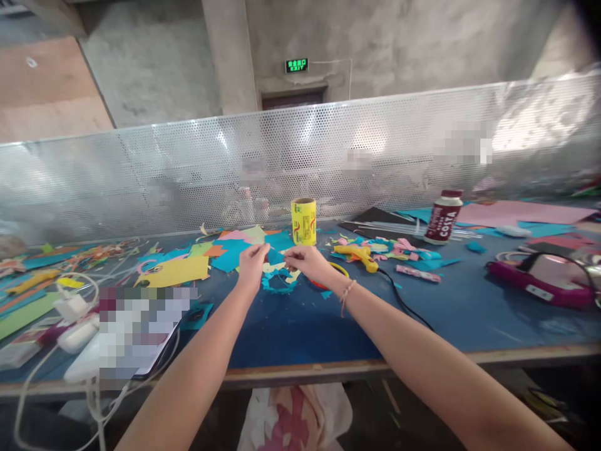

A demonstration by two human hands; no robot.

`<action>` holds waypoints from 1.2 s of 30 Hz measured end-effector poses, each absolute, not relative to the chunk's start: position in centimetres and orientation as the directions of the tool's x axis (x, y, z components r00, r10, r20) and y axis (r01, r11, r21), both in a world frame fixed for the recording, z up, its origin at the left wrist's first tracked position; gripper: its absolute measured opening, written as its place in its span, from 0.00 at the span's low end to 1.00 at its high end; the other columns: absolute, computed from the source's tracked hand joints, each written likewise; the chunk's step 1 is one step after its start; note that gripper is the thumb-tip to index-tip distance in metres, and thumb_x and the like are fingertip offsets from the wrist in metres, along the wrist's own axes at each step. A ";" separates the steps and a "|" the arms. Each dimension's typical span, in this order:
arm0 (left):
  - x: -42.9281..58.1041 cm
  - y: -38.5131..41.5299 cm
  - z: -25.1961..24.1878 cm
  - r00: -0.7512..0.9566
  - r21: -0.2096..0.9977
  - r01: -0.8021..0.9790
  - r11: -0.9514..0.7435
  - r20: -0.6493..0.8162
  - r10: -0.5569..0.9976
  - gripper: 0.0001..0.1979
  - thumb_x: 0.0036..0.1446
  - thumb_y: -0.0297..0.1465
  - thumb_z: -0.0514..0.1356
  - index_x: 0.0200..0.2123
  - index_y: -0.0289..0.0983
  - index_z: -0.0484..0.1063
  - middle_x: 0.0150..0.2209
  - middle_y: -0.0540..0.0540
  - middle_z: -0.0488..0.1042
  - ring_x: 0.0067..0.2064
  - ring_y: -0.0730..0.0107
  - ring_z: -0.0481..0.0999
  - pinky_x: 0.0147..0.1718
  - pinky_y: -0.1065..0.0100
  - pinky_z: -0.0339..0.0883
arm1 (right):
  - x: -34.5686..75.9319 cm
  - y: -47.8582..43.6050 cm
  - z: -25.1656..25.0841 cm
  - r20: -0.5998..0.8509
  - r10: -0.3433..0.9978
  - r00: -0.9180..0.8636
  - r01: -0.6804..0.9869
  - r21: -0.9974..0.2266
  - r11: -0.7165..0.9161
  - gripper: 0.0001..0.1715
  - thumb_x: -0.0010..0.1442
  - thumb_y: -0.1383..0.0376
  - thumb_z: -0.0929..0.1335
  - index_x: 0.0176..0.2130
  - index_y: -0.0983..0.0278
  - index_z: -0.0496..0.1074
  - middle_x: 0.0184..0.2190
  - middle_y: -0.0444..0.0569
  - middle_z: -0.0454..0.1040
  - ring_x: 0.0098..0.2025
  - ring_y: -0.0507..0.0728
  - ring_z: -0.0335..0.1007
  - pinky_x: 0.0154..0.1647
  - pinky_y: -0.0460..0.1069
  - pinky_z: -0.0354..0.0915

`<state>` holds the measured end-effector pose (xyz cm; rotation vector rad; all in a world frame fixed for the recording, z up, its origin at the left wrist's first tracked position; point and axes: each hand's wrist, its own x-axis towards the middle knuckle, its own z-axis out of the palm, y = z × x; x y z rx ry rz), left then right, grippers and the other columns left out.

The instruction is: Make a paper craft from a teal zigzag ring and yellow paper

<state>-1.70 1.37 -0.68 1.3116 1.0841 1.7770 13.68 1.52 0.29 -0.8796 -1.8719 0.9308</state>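
Over the middle of the blue tabletop (300, 344), noted left hand (253, 262) with thumb and forefinger pinching the left edge of a small blue paper piece (275, 256). Opposite, noted right hand (310, 263) with fingertips drawn together, pinching the right edge of the same piece. Located that piece between the two hands, just on the far side of loose blue scraps (280, 283). Cannot tell how the remaining fingers lie. On the right wrist, recorded a thin bracelet (346, 296).

Beyond the hands, found a yellow printed roll (304, 222) standing upright. To the right of the right hand, found a yellow hot-glue gun (357, 254) lying beside multicoloured paper scraps (404, 248), with black cord (399, 289) trailing toward the near edge. Farther right, recorded a COSTA bottle (442, 220), upright and capped, near clear plastic rods (389, 228); beyond it, to the right, a large pink sheet (521, 213).

To the left of the left hand, recorded a yellow paper sheet (176, 273) lying flat. Toward the near left, found a white charger (72, 307) among white cables. Along the far side, noted a perforated metal screen (188, 175); on the concrete wall beyond, a lit green exit sign (296, 65).
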 end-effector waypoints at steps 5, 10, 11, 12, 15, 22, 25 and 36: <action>-1.6 1.3 -0.8 -0.343 0.893 -0.024 -0.450 0.415 0.843 0.13 0.42 0.39 0.61 0.17 0.35 0.66 0.16 0.53 0.60 0.22 0.76 0.61 0.23 0.72 0.55 | 13.5 1.3 0.6 0.340 0.856 -0.389 0.152 -0.893 0.424 0.05 0.49 0.66 0.67 0.28 0.66 0.70 0.19 0.43 0.71 0.21 0.48 0.65 0.26 0.46 0.64; -1.4 0.8 -0.1 -0.287 0.895 -0.183 -0.406 0.347 0.893 0.11 0.39 0.37 0.62 0.18 0.35 0.67 0.17 0.52 0.64 0.22 0.76 0.64 0.24 0.72 0.58 | 13.5 1.4 0.5 0.301 0.877 -0.375 0.072 -0.933 0.352 0.05 0.47 0.66 0.67 0.28 0.67 0.71 0.19 0.43 0.70 0.21 0.48 0.65 0.27 0.46 0.65; -1.4 0.8 0.0 -0.268 0.895 -0.213 -0.393 0.333 0.904 0.10 0.39 0.36 0.62 0.19 0.35 0.68 0.17 0.52 0.65 0.23 0.75 0.65 0.25 0.71 0.59 | 13.5 1.5 0.5 0.297 0.884 -0.362 0.061 -0.938 0.340 0.06 0.47 0.66 0.67 0.29 0.67 0.71 0.19 0.43 0.70 0.21 0.48 0.65 0.27 0.46 0.65; -1.4 0.8 0.1 -0.250 0.898 -0.227 -0.376 0.319 0.914 0.10 0.38 0.36 0.63 0.20 0.35 0.69 0.18 0.52 0.65 0.23 0.75 0.65 0.25 0.71 0.60 | 13.6 1.6 0.5 0.296 0.890 -0.346 0.054 -0.941 0.334 0.06 0.47 0.66 0.67 0.29 0.67 0.71 0.19 0.43 0.70 0.21 0.48 0.65 0.28 0.46 0.65; -1.5 0.8 0.3 -0.224 0.916 -0.219 -0.335 0.287 0.931 0.11 0.36 0.36 0.64 0.20 0.34 0.70 0.18 0.51 0.67 0.23 0.75 0.67 0.26 0.70 0.62 | 13.8 1.8 0.6 0.336 0.893 -0.298 0.047 -0.930 0.365 0.10 0.48 0.64 0.66 0.32 0.67 0.72 0.19 0.43 0.69 0.22 0.48 0.65 0.28 0.47 0.64; -1.2 0.6 0.4 -0.199 0.896 -0.342 -0.284 0.226 0.953 0.12 0.32 0.33 0.66 0.22 0.34 0.69 0.18 0.53 0.68 0.23 0.75 0.68 0.30 0.68 0.65 | 14.2 1.3 1.1 0.541 0.801 -0.255 0.167 -0.792 0.588 0.17 0.46 0.67 0.66 0.40 0.64 0.68 0.25 0.42 0.67 0.29 0.50 0.64 0.32 0.46 0.63; -1.0 0.5 0.5 -0.187 0.902 -0.345 -0.261 0.206 0.961 0.13 0.31 0.32 0.67 0.23 0.34 0.68 0.18 0.53 0.68 0.23 0.75 0.69 0.31 0.67 0.66 | 14.2 1.3 1.1 0.545 0.804 -0.236 0.223 -0.775 0.591 0.15 0.47 0.67 0.66 0.39 0.64 0.68 0.26 0.43 0.66 0.30 0.50 0.65 0.32 0.47 0.63; -0.9 0.3 0.6 -0.138 0.910 -0.325 -0.257 0.223 0.965 0.15 0.32 0.32 0.67 0.24 0.34 0.66 0.19 0.52 0.68 0.24 0.74 0.70 0.31 0.66 0.66 | 14.3 1.5 1.0 0.571 0.786 -0.235 0.194 -0.765 0.614 0.14 0.48 0.66 0.65 0.38 0.64 0.68 0.25 0.43 0.65 0.29 0.50 0.63 0.31 0.47 0.61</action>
